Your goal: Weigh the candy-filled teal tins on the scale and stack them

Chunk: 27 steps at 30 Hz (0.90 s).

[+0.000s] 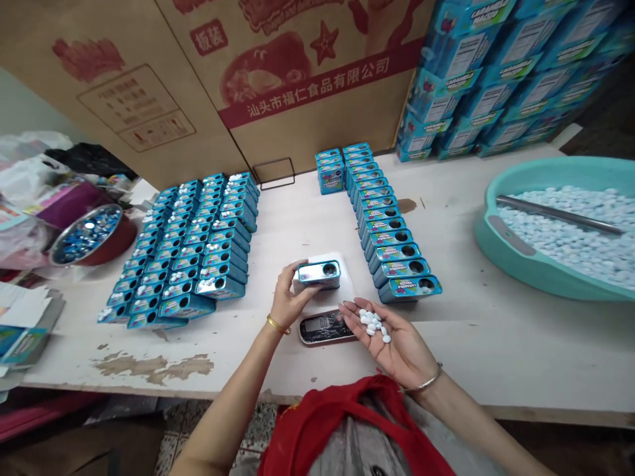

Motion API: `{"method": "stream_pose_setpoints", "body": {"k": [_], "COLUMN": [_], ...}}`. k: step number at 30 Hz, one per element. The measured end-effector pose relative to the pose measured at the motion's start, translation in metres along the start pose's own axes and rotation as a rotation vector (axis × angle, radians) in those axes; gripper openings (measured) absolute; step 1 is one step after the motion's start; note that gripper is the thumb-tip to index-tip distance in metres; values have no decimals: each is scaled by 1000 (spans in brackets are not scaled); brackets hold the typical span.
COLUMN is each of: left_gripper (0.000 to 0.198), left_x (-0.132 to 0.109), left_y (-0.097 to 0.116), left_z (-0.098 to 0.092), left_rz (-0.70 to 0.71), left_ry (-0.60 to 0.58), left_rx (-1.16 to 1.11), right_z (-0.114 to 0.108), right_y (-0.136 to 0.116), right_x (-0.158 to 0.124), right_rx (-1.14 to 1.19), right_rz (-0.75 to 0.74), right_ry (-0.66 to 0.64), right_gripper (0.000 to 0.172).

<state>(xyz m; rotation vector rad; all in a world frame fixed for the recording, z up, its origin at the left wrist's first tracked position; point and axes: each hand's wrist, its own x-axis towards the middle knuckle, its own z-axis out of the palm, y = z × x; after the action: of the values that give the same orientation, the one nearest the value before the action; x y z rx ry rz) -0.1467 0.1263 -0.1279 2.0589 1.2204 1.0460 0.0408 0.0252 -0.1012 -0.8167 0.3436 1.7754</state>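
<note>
My left hand (290, 293) wraps its fingers and thumb around a small blue candy tin (311, 273), upright over the white pan of a kitchen scale (348, 272). The tin has a silvery top with a round dark opening. My right hand (397, 340) is palm up and cupped, carrying a small pile of pale candies (372, 322); its fingertips are close to the scale's black display (322, 327). One row of blue tins (394, 236) runs along the right of the scale. Several more rows of tins (191, 248), many with pale candies on top, fill the left side.
A turquoise basin (510, 254) on the right holds many pale candies and a metal rod (560, 215). Large cartons (317, 142) and stacked blue packs (466, 86) stand behind. On the left is a red-sided bowl (119, 241) of small blue shiny pieces. A wire frame (274, 173) leans near the cartons.
</note>
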Motion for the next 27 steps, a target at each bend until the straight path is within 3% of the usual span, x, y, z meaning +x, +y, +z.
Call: {"method": "stream_pose_setpoints", "body": {"k": [2, 4, 5, 8, 11, 17, 22, 27], "left_gripper": [63, 58, 51, 38, 27, 25, 30, 29], "left_x": [-9, -22, -30, -52, -66, -72, -74, -71], "left_y": [12, 30, 40, 68, 83, 85, 83, 81], "left_z": [-5, -6, -4, 12, 35, 57, 55, 48], "left_rz": [93, 209, 263, 368, 368, 430, 468, 421], "left_ry": [107, 136, 67, -315, -498, -608, -572, -565], "left_rx": [169, 247, 240, 196, 278, 404, 366, 316], "right_z": [-3, -5, -6, -10, -17, -32, -37, -37], "right_y": [1, 3, 4, 6, 8, 9, 9, 10], "right_x": [-3, -7, -9, -13, -17, -25, -25, -18], "right_rx": [9, 15, 15, 1, 1, -34, -77, -52], "right_rz": [24, 49, 63, 115, 146, 166, 141, 193], "right_ry": [9, 24, 30, 29, 34, 59, 44, -77], "right_gripper": [23, 26, 28, 34, 35, 24, 19, 15]}}
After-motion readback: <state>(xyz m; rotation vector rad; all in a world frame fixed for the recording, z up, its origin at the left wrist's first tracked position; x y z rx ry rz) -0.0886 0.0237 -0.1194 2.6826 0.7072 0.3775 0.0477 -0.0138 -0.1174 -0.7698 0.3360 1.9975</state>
